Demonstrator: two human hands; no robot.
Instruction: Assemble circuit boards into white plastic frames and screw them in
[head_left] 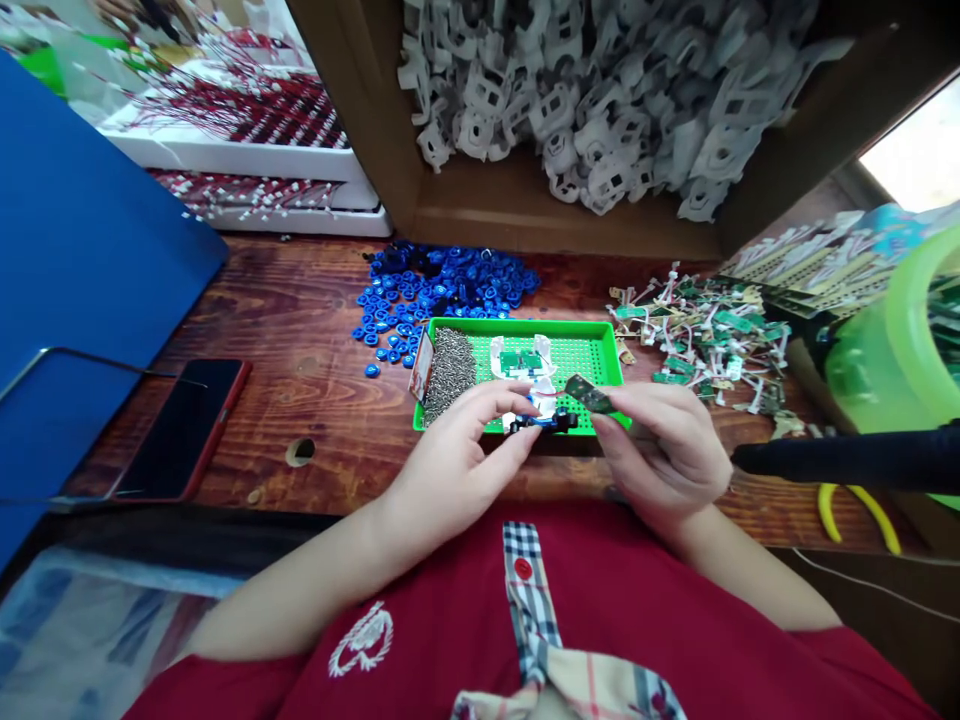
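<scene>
My left hand [469, 440] is closed in a pinch on a small white and blue plastic part [541, 410] just over the near edge of a green tray [600, 345]. My right hand [664, 440] pinches a small green circuit board [589, 392] beside that part. The tray holds a heap of small screws [448, 370] at its left and a white housing with a green board [520, 360] in the middle.
Blue round caps [442, 285] lie behind the tray, loose circuit boards [705, 335] to its right. A cardboard box of white housings [600, 100] stands at the back. A phone [184, 425] lies left, yellow-handled pliers [862, 510] and a black tool [847, 460] right, beside a green tub [900, 350].
</scene>
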